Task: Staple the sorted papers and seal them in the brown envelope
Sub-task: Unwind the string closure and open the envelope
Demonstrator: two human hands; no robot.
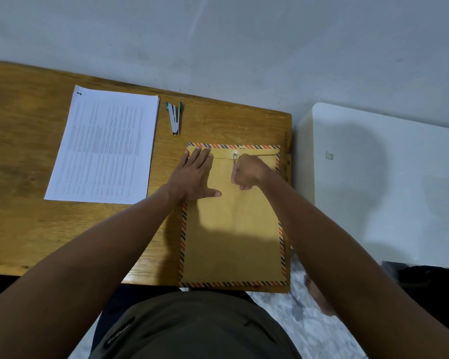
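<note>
A brown envelope [233, 237] with a red-and-blue striped border lies flat at the right end of the wooden table [24, 156], flap end away from me. My left hand [195, 174] presses flat on its upper left part, fingers straight. My right hand [249, 172] is curled just below the flap's round button and pinches the closure string [259, 157], which runs off to the right along the flap. A stack of printed white papers [104, 149] lies to the left. A small silver stapler [174, 117] with green handles lies between the papers and the envelope.
A grey wall runs behind the table. A white surface [389, 182] stands right of the table, with a small brown object at its far right edge. Below the table edge are my lap, a marbled floor and a bare foot [319, 296].
</note>
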